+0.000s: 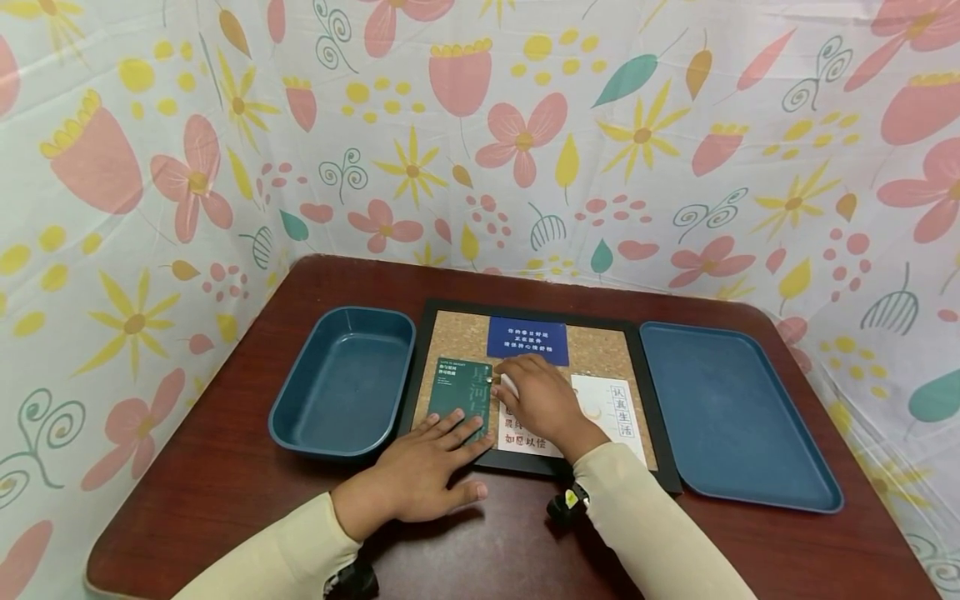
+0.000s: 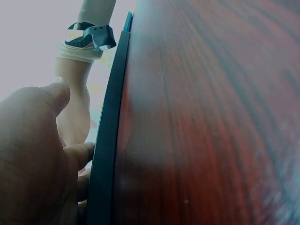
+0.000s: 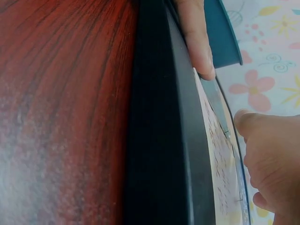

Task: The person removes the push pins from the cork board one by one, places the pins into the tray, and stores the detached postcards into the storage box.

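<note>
A framed cork board [image 1: 457, 329] lies on the table. My left hand [image 1: 416, 475] rests with spread fingers on the lower part of a green card [image 1: 457, 385] at the board's left. My right hand [image 1: 543, 404] is bent over the board's middle, thumb and forefinger at the card's upper right corner. They pinch a small shiny pushpin [image 1: 490, 380], mostly hidden by the fingers. Beneath the right hand lies a white card with red lettering [image 1: 525, 442], partly covered. In the right wrist view the right hand [image 3: 274, 154] shows curled fingers.
A blue card [image 1: 527, 340] is at the board's top, and another white card [image 1: 611, 412] at its right. Left of the board stands a deep blue tray [image 1: 281, 417]; a flat blue tray [image 1: 750, 408] lies to the right. Floral cloth [image 1: 480, 167] hangs behind the table.
</note>
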A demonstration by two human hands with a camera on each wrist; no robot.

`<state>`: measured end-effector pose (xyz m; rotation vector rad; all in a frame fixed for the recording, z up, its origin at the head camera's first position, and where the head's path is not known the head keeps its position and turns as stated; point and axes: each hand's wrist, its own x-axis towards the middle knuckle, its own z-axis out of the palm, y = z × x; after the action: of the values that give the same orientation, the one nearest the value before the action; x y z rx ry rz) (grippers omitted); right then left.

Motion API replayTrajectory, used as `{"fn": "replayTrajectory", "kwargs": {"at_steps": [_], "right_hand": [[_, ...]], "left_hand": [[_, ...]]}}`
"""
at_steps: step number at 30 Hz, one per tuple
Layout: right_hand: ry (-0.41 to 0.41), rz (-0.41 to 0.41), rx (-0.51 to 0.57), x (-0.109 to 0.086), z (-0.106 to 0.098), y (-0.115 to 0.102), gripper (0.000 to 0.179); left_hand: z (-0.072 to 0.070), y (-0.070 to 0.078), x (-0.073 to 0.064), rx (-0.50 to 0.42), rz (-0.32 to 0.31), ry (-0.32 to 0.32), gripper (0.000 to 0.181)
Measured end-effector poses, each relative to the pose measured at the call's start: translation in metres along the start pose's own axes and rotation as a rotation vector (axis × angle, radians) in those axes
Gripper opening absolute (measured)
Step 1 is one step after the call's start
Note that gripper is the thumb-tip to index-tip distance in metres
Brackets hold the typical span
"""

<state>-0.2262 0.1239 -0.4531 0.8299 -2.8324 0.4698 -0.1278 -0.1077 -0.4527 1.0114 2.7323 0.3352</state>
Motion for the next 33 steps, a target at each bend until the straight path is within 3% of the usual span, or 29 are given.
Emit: {"fn": "replayTrajectory", "kwargs": {"at_steps": [11,33], "right_hand": [[0.002,-0.014,-0.032,0.004,0.005,-0.002,0.023],[-0.023,0.020,-0.076,0.012,0.011,-0.003,0.020]], "left_hand": [[0.000,-0.001,0.000,-0.006,0.004,0.002,0.068],[-0.001,-0.001,0.001,-0.006,-0.006,-0.020,0.066]]}}
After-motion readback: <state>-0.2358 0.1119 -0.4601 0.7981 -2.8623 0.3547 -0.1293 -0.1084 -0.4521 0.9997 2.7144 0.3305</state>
